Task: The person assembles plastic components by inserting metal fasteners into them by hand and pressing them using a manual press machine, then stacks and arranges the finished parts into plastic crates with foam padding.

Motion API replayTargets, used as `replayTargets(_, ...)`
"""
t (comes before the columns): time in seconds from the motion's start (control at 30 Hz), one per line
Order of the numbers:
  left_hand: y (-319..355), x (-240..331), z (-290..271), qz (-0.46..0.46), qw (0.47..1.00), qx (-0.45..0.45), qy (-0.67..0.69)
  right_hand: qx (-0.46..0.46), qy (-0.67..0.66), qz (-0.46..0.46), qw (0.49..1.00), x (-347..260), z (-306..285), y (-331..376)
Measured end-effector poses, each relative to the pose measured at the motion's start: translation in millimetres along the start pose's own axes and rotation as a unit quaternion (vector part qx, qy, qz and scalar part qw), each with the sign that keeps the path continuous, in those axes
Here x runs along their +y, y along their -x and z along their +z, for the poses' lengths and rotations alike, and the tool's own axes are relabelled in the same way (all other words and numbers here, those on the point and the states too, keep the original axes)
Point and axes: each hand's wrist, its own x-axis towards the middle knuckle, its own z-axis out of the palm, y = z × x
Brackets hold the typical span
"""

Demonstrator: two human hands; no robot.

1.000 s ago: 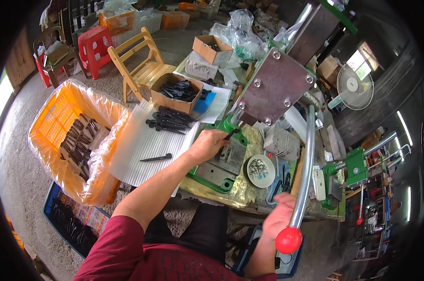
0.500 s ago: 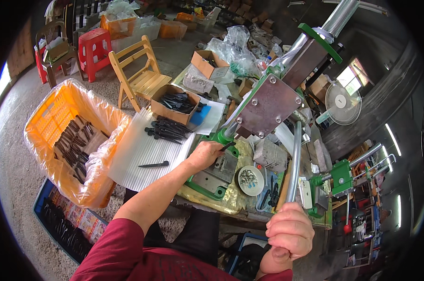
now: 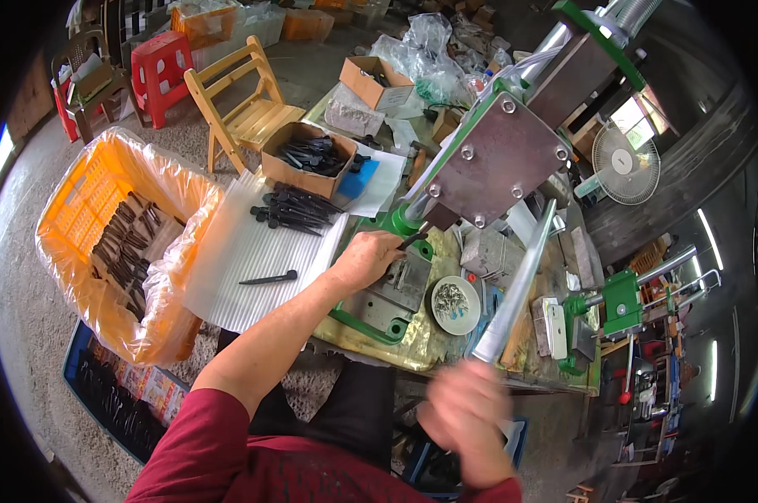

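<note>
My left hand is pinched shut on a thin black part, holding it on the die under the green press. My right hand is blurred at six o'clock, just below the lower end of the press lever; I cannot tell whether it grips the lever or hangs loose.

The risk I judge here is plain: my fingers sit right at the die, so if the lever drives the ram while they are there, they could be caught. A part seated crooked could also jam or spring out.

Counting what I can: one loose black part lies alone on the white ribbed sheet at nine o'clock of my left hand. One heap of parts rests at the sheet's far edge, too many to count. One cardboard box at eleven o'clock holds more. One orange crate lined with plastic, far at nine o'clock, holds a pile. One small dish sits at three o'clock of the die. One wooden chair, one fan.
</note>
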Motion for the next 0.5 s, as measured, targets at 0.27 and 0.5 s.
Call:
replayTargets(0.27,2.5,-9.6,5.5,0.02,1.0,0.002,-0.012,-0.029,0.002,-0.014,0.999,22.0,27.2,24.7)
replayTargets(0.5,1.9,-8.6,2.6,0.025,0.999,-0.008,-0.019,0.021,-0.097,0.056,0.994,-22.7,-25.4,-26.0)
